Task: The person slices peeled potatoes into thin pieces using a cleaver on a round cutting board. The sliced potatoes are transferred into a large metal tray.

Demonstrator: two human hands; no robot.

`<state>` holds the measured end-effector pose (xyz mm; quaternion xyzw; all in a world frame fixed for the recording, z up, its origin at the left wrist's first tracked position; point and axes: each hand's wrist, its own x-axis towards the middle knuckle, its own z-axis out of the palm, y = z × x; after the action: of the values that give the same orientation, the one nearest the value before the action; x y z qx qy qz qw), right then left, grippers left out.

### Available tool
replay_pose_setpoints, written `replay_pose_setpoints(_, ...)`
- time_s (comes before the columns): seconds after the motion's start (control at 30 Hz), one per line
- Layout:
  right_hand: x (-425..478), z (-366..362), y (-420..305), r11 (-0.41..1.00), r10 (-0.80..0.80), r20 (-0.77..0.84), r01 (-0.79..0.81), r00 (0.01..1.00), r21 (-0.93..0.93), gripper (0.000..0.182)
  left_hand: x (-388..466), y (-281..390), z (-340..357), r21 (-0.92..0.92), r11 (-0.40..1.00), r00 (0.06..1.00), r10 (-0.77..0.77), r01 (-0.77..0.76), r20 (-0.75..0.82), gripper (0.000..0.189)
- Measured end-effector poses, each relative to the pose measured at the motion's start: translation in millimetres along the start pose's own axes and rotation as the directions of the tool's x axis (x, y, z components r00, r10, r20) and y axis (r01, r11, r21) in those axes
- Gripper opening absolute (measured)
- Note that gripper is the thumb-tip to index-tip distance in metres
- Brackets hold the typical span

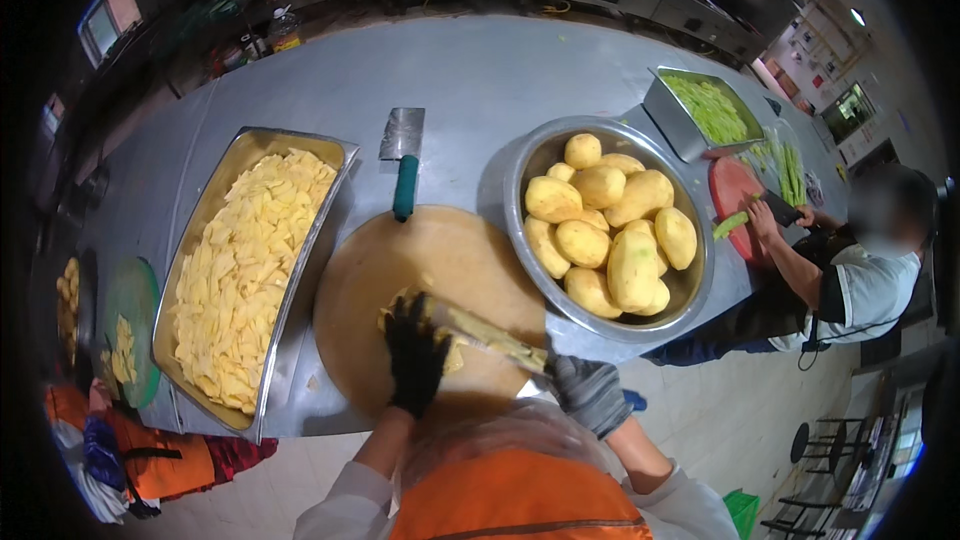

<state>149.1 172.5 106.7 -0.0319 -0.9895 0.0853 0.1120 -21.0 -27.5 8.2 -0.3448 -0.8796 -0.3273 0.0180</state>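
My left hand [415, 360], in a black glove, lies over potato slices [454, 361] on a round wooden cutting board [480, 247]. The back of the glove hides whatever is under its palm and fingertips. In a grey knit glove, my right hand [592, 390] grips a broad-bladed knife [487, 330] at the board's right side. Its blurred blade slants up and left to my left fingers, with potato bits along it. A second cleaver [405, 157] with a green-wrapped handle lies beyond the board, its handle end at the rim.
A deep metal pan [289, 300] of potato slices stands left, a metal bowl [517, 240] of peeled potatoes right. Farther right, a co-worker [840, 270] cuts a green vegetable on a red board [731, 187], near a metal pan [679, 124] of green slices. Another person [157, 457] stands left by a green board [146, 360].
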Motion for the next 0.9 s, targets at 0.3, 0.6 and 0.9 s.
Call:
replay_pose_setpoints(0.3, 8.5, -16.2, -12.7, 0.954, -0.298, -0.095, 0.293, 0.950, -0.066, 0.010, 34.7, 28.2, -77.1, -0.288, 0.944, 0.979, 0.190, -0.161, 0.073, 0.061)
replay_pose_setpoints(0.6, 34.3, 24.9, -25.1, 0.920, -0.392, -0.105, 0.388, 0.914, -0.064, 0.014, 13.3, 55.5, -28.2, -0.124, 0.933, 0.860, 0.360, -0.338, 0.362, 0.072)
replay_pose_setpoints(0.9, 28.3, 34.6, -21.7, 0.942, -0.330, -0.113, 0.320, 0.937, -0.100, 0.020, 28.2, 10.8, -7.1, 0.062, 0.975, 0.952, 0.192, -0.212, 0.238, 0.049)
